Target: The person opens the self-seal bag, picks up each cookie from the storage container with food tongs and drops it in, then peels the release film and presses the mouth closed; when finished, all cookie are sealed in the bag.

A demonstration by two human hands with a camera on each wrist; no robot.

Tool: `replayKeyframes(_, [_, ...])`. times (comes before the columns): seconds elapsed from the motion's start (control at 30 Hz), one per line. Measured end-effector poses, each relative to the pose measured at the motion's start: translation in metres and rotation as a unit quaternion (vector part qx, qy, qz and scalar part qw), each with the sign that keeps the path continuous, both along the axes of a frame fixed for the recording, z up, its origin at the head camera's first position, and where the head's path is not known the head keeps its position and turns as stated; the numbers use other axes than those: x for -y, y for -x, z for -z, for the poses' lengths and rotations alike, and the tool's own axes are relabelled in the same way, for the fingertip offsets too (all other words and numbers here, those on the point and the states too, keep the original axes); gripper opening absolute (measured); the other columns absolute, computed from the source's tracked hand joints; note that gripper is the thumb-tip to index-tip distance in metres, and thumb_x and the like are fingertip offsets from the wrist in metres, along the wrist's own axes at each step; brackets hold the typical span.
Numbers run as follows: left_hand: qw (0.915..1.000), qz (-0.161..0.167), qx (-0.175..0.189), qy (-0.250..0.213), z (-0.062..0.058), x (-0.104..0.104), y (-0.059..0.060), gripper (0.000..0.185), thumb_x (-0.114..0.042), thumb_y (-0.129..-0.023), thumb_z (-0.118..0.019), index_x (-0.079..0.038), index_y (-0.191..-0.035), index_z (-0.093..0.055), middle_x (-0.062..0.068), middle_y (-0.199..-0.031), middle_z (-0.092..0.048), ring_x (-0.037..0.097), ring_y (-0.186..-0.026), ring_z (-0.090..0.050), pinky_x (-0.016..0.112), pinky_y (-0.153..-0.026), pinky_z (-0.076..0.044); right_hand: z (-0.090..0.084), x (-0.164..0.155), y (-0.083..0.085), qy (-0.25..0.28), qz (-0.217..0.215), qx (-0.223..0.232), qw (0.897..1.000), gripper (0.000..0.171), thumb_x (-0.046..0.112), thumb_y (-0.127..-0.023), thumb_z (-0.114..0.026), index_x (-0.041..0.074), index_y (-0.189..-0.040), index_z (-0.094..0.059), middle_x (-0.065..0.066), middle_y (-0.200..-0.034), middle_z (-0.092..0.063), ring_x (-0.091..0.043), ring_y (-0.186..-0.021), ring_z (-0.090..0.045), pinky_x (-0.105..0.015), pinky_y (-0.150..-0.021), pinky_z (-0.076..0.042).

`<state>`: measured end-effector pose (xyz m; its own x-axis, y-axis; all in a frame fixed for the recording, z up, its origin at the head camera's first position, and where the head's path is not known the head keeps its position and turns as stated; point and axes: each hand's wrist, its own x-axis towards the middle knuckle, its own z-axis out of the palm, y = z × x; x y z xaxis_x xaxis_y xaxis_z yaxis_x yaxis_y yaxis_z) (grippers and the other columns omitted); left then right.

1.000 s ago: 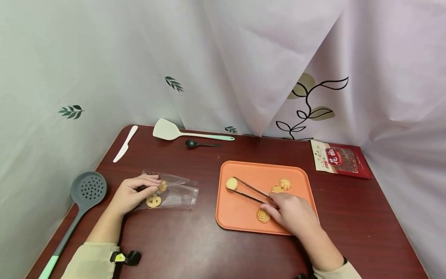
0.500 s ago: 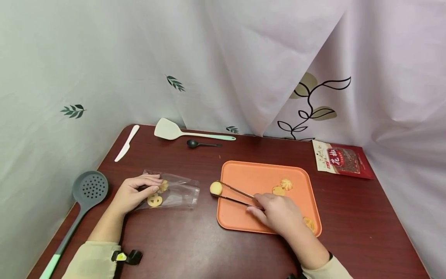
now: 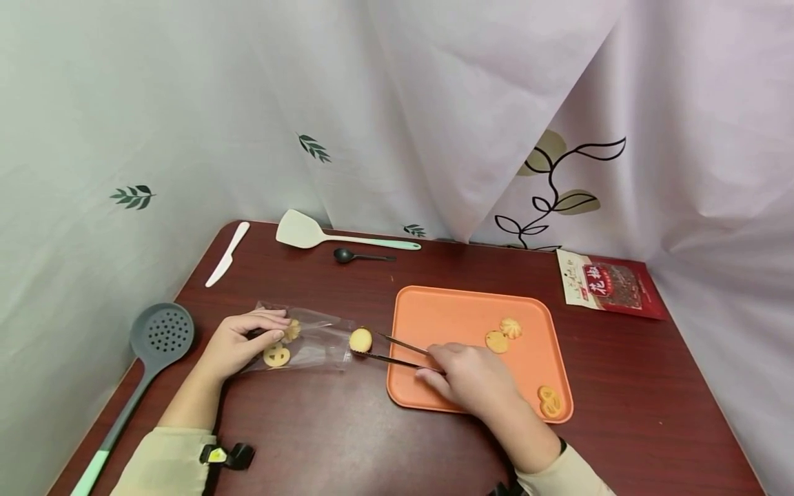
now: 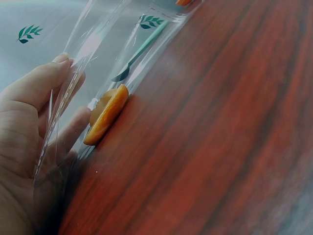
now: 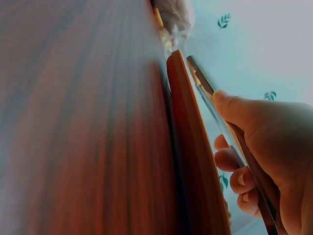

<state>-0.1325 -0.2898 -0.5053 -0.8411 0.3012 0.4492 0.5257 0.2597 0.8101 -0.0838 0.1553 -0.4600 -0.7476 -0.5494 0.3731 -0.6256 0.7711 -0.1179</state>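
My right hand (image 3: 471, 379) grips metal tongs (image 3: 397, 351) that pinch a round pale cookie (image 3: 360, 339) just at the open right end of a clear plastic bag (image 3: 316, 337). In the right wrist view the tongs (image 5: 215, 107) run past my thumb above the tray's edge (image 5: 188, 147). My left hand (image 3: 238, 344) holds the bag's left part on the table; two cookies (image 3: 276, 355) lie inside it. In the left wrist view my fingers (image 4: 34, 93) grip the clear film (image 4: 73, 83) by a cookie (image 4: 105, 115). Three cookies (image 3: 496, 341) lie on the orange tray (image 3: 434, 310).
On the dark red table (image 3: 347, 441) lie a grey slotted ladle (image 3: 149, 344) at the left, a white knife (image 3: 226, 253), a white spatula (image 3: 322, 235) and a black spoon (image 3: 356, 257) at the back, and a red snack packet (image 3: 611, 284) at the back right. Curtains hang behind.
My right hand carried the tongs and the pale cookie leftward, off the tray and up to the bag's open end. The left hand stayed on the bag.
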Motion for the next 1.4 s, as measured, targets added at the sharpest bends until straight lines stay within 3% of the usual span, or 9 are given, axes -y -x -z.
replayKeyframes(0.53, [1.0, 0.003, 0.007, -0.002, 0.001, 0.001, 0.0, 0.032, 0.025, -0.081, -0.076, 0.0, -0.1, -0.083, 0.024, -0.108, -0.078, 0.013, -0.121, -0.07, 0.021, -0.105, -0.05, -0.005, 0.037, 0.005, -0.014, -0.024, -0.011, 1.0, 0.042, 0.049, -0.095, -0.079, 0.021, -0.077, -0.053, 0.011, -0.065, -0.042, -0.011, -0.053, -0.046, -0.035, -0.045, -0.044])
replayKeyframes(0.87, [0.9999, 0.001, 0.01, -0.002, 0.001, 0.002, 0.0, 0.031, 0.024, -0.081, -0.076, 0.001, -0.101, -0.083, 0.023, -0.107, -0.078, 0.011, -0.121, -0.069, 0.02, -0.105, -0.05, -0.009, 0.056, 0.006, -0.03, -0.022, 0.003, 0.999, 0.037, 0.054, -0.096, -0.077, 0.023, -0.081, -0.063, 0.012, -0.068, -0.053, -0.011, -0.059, -0.061, -0.035, -0.049, -0.051])
replayKeyframes(1.23, [0.9999, 0.001, 0.009, -0.005, 0.002, 0.002, 0.001, 0.032, 0.025, -0.081, -0.076, 0.001, -0.1, -0.083, 0.023, -0.106, -0.078, 0.012, -0.12, -0.07, 0.02, -0.105, -0.051, -0.014, 0.085, 0.008, -0.068, -0.011, 0.046, 0.997, 0.041, 0.057, -0.1, -0.069, 0.02, -0.083, -0.063, 0.007, -0.07, -0.057, -0.015, -0.065, -0.067, -0.04, -0.053, -0.055])
replayKeyframes(1.4, [0.9999, 0.002, 0.011, -0.005, 0.002, 0.002, 0.001, 0.032, 0.025, -0.081, -0.076, 0.001, -0.101, -0.083, 0.022, -0.106, -0.078, 0.012, -0.121, -0.069, 0.021, -0.105, -0.05, -0.014, 0.1, 0.01, -0.078, -0.005, 0.038, 0.996, 0.043, 0.059, -0.101, -0.068, 0.02, -0.083, -0.063, 0.006, -0.07, -0.059, -0.016, -0.063, -0.067, -0.04, -0.051, -0.055])
